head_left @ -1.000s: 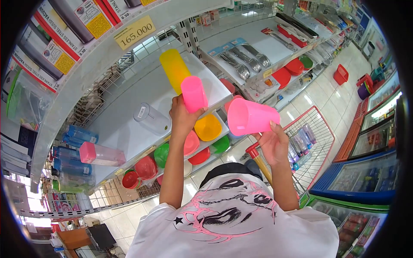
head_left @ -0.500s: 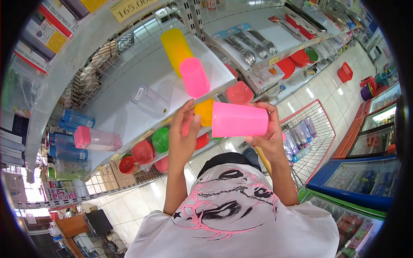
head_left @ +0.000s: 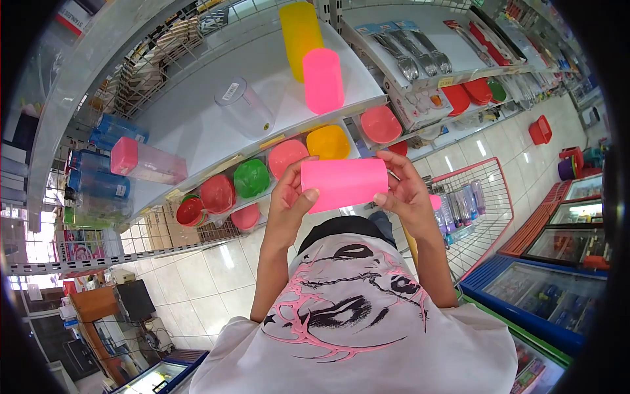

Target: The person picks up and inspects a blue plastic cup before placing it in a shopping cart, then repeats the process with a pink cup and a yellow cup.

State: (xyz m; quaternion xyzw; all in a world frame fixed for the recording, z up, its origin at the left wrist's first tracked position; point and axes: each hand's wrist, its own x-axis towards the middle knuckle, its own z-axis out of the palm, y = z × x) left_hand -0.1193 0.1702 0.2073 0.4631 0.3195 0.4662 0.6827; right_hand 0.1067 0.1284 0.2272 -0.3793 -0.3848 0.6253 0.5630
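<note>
A bright pink plastic cup (head_left: 344, 184) lies sideways between my two hands, in front of my shirt. My left hand (head_left: 292, 197) grips its left end, thumb on the near side. Around the right end close the fingers and thumb of my right hand (head_left: 403, 194). Beyond them on the shelf stand another pink cup (head_left: 323, 82) and, touching it, a yellow cup (head_left: 302, 39). To their left is a clear tumbler with a barcode label (head_left: 244, 108). A pink-lidded clear container (head_left: 147, 161) sits farther left.
Below the shelf edge are a yellow bowl (head_left: 328, 142), a green bowl (head_left: 251, 178) and several pink and red ones. A shopping cart (head_left: 482, 223) with several bottles stands at my right. Packaged spoons (head_left: 417, 52) lie on the right shelf. Chest freezers (head_left: 531, 282) line the far right.
My left hand has come onto the cup, which it was apart from before. The cup has shifted slightly left. The view has turned, showing more bowls under the shelf.
</note>
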